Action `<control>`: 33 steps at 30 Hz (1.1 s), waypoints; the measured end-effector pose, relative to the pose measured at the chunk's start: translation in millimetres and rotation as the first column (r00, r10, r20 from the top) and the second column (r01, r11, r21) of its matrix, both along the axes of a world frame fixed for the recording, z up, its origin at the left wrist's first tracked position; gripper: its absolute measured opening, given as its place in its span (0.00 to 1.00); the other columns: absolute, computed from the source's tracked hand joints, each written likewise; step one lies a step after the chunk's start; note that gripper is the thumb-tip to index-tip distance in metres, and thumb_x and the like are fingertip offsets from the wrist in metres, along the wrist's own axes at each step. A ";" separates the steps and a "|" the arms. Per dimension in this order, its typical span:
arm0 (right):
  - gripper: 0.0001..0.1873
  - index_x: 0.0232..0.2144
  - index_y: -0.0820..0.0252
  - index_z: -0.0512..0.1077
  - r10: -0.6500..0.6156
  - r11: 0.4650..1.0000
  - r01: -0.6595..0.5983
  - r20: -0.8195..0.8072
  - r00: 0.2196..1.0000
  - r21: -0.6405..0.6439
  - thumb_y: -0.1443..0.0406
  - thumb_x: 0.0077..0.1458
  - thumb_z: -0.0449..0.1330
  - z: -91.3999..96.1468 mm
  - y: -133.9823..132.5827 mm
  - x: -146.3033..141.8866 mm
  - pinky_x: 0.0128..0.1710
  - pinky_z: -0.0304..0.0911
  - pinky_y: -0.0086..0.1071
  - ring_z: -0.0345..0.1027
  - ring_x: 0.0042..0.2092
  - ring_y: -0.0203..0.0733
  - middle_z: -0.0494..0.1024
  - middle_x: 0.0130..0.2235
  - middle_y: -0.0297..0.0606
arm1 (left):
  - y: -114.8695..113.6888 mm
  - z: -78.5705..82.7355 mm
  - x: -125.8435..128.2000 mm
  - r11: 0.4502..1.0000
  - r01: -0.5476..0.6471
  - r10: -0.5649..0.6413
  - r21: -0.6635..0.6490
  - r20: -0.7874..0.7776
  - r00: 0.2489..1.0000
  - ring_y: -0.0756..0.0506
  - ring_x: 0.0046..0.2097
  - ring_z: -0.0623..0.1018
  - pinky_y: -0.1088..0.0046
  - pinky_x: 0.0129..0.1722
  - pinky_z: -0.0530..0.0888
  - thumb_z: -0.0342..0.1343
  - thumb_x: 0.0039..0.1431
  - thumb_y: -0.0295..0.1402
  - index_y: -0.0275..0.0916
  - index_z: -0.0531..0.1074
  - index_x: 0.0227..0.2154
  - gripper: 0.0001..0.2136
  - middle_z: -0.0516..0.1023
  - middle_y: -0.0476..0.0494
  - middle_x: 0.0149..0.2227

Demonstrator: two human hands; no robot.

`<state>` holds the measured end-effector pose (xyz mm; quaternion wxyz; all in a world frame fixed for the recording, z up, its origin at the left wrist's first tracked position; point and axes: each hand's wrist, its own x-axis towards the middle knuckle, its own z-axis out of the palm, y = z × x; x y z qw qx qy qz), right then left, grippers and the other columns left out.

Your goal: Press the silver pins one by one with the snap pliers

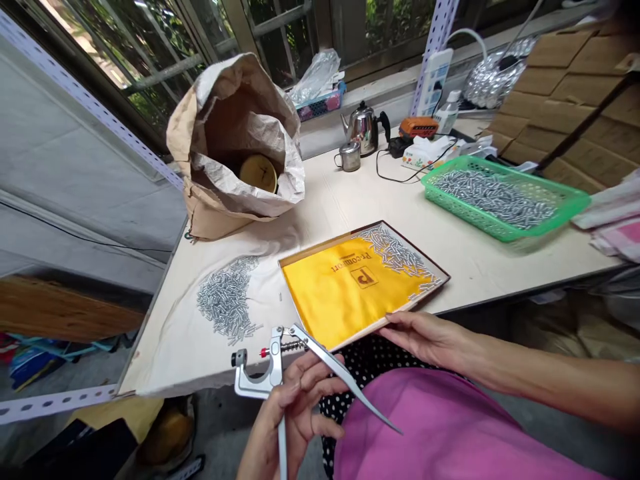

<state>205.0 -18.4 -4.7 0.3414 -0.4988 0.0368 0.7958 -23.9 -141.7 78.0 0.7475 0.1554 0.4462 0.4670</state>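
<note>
My left hand [306, 393] is closed around one handle of a silver pair of hand-press pliers [274, 360], with a spring and a red tip at the jaw. The jaw of the pliers gapes with nothing visible in it, and their other handle slants over my lap. My right hand [425, 337] grips the near edge of a shallow tray [361, 332] lined with yellow printed cloth [325, 287]. Small grey metal pins [395, 252] gather in the tray's far right part. A pile of similar pins [227, 297] lies on the table, left of the tray.
A green basket [467, 217] full of metal pins stands at the right. An open paper sack [220, 223] occupies the back left of the table [320, 193]. Behind are a metal kettle [363, 127], a metal cup [349, 157], an orange battery [418, 127] and stacked cardboard [560, 100].
</note>
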 end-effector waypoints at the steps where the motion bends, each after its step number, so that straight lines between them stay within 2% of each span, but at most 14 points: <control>1: 0.31 0.50 0.58 0.70 0.003 1.000 -0.003 -0.005 1.000 0.011 0.86 0.48 0.58 -3.1 -1.7 1.1 0.43 0.78 0.33 0.79 0.38 0.38 0.80 0.39 0.33 | 0.9 -2.0 1.3 1.000 0.006 -0.006 0.001 0.003 1.000 0.36 0.53 0.75 0.68 0.33 0.81 0.55 0.63 0.38 0.35 0.72 0.55 0.21 0.72 0.31 0.59; 4: 0.33 0.53 0.58 0.68 0.000 1.000 0.000 0.002 1.000 0.004 0.87 0.48 0.56 -5.6 -3.7 -2.4 0.44 0.77 0.36 0.79 0.38 0.39 0.81 0.40 0.34 | 1.0 -14.0 4.6 1.000 0.004 -0.004 -0.002 0.022 1.000 0.37 0.52 0.75 0.69 0.32 0.81 0.55 0.63 0.39 0.35 0.72 0.55 0.21 0.72 0.30 0.58; 8: 0.36 0.56 0.55 0.65 -0.025 0.999 0.026 0.015 1.000 -0.021 0.87 0.49 0.55 5.3 0.8 -13.6 0.47 0.76 0.35 0.79 0.39 0.36 0.80 0.42 0.32 | -1.0 -29.3 7.6 1.000 -0.002 0.003 -0.016 0.060 0.998 0.37 0.51 0.76 0.68 0.33 0.81 0.55 0.62 0.40 0.35 0.71 0.55 0.22 0.73 0.30 0.57; 13: 0.27 0.53 0.61 0.65 0.033 0.995 -0.032 0.006 0.999 -0.092 0.83 0.53 0.57 6.2 -5.9 -17.8 0.48 0.75 0.33 0.79 0.41 0.38 0.79 0.44 0.39 | 8.6 -29.5 14.4 1.000 0.013 -0.011 -0.024 0.064 0.998 0.39 0.48 0.78 0.68 0.32 0.80 0.60 0.58 0.39 0.36 0.71 0.54 0.22 0.77 0.33 0.50; 15: 0.17 0.48 0.64 0.67 0.096 0.993 -0.100 -0.059 0.994 -0.068 0.78 0.56 0.58 2.8 -12.1 -16.7 0.48 0.75 0.32 0.78 0.43 0.40 0.78 0.42 0.42 | 19.4 -27.6 18.7 0.999 -0.010 0.011 -0.039 0.034 0.999 0.40 0.46 0.79 0.69 0.32 0.80 0.61 0.57 0.39 0.36 0.71 0.52 0.21 0.78 0.34 0.47; 18: 0.12 0.43 0.65 0.69 0.350 0.936 -0.338 -0.140 0.926 0.100 0.73 0.55 0.61 6.1 -15.3 -12.9 0.51 0.73 0.35 0.77 0.45 0.43 0.78 0.42 0.44 | 40.7 -27.4 24.1 0.997 -0.064 0.062 -0.042 -0.031 0.998 0.40 0.44 0.79 0.70 0.31 0.79 0.62 0.56 0.38 0.33 0.72 0.49 0.20 0.79 0.35 0.43; 20: 0.16 0.45 0.63 0.69 0.452 0.845 -0.444 0.045 0.891 0.299 0.68 0.54 0.64 15.6 -10.5 -8.5 0.52 0.72 0.39 0.76 0.46 0.44 0.77 0.46 0.46 | 55.7 -29.8 27.2 0.991 -0.129 0.125 -0.045 -0.085 0.989 0.41 0.43 0.79 0.70 0.32 0.79 0.62 0.55 0.37 0.33 0.72 0.49 0.20 0.79 0.35 0.41; 22: 0.20 0.49 0.59 0.68 0.361 0.678 -0.533 0.401 0.842 0.507 0.59 0.55 0.65 27.5 -1.9 -3.6 0.53 0.71 0.44 0.74 0.49 0.47 0.74 0.51 0.48 | 70.6 -33.7 31.2 0.974 -0.224 0.216 -0.034 -0.165 0.962 0.42 0.44 0.79 0.71 0.34 0.79 0.62 0.54 0.35 0.34 0.72 0.50 0.21 0.79 0.36 0.44; 24: 0.24 0.51 0.55 0.68 0.184 0.390 -0.693 0.686 0.704 0.606 0.51 0.57 0.62 36.4 8.1 -0.9 0.55 0.68 0.49 0.69 0.56 0.52 0.70 0.58 0.50 | 85.6 -38.3 37.4 0.956 -0.295 0.285 -0.001 -0.251 0.925 0.43 0.46 0.79 0.72 0.37 0.78 0.62 0.55 0.35 0.36 0.72 0.51 0.21 0.78 0.37 0.48; 26: 0.27 0.52 0.55 0.68 0.050 0.088 -0.833 0.833 0.552 0.547 0.48 0.56 0.62 37.8 18.1 -2.8 0.59 0.63 0.56 0.61 0.63 0.59 0.65 0.63 0.52 | 101.3 -42.5 45.8 0.950 -0.309 0.305 0.035 -0.302 0.903 0.43 0.49 0.78 0.73 0.40 0.76 0.60 0.56 0.37 0.37 0.72 0.52 0.20 0.78 0.38 0.50; 27: 0.28 0.53 0.55 0.68 -0.008 -0.015 -0.869 0.869 0.495 0.495 0.48 0.56 0.61 35.1 23.4 -5.6 0.60 0.61 0.58 0.59 0.64 0.61 0.64 0.64 0.53 | 109.2 -44.1 50.4 0.953 -0.298 0.299 0.053 -0.309 0.903 0.42 0.50 0.77 0.73 0.41 0.76 0.59 0.57 0.38 0.37 0.72 0.52 0.20 0.78 0.38 0.50; 28: 0.28 0.54 0.56 0.68 -0.059 -0.073 -0.889 0.888 0.457 0.452 0.49 0.57 0.61 30.5 29.1 -9.1 0.59 0.60 0.60 0.60 0.63 0.62 0.65 0.64 0.54 | 116.6 -45.1 54.8 0.958 -0.276 0.286 0.076 -0.310 0.907 0.42 0.51 0.77 0.72 0.42 0.75 0.58 0.58 0.40 0.37 0.72 0.52 0.20 0.78 0.38 0.50; 29: 0.27 0.56 0.56 0.66 -0.099 -0.091 -0.898 0.893 0.439 0.431 0.50 0.59 0.59 24.5 35.4 -12.7 0.58 0.61 0.59 0.63 0.62 0.61 0.67 0.62 0.54 | 123.4 -45.6 58.6 0.964 -0.241 0.264 0.109 -0.315 0.912 0.42 0.51 0.77 0.72 0.43 0.75 0.57 0.59 0.42 0.38 0.72 0.52 0.21 0.79 0.38 0.50; 33: 0.21 0.56 0.56 0.64 -0.080 -0.028 -0.866 0.862 0.500 0.500 0.54 0.67 0.46 0.4 67.1 -17.3 0.47 0.69 0.46 0.74 0.48 0.49 0.78 0.49 0.47 | 135.0 -46.3 58.5 0.971 0.044 0.075 0.237 -0.471 0.879 0.41 0.49 0.78 0.65 0.48 0.75 0.46 0.66 0.52 0.38 0.73 0.53 0.25 0.79 0.37 0.50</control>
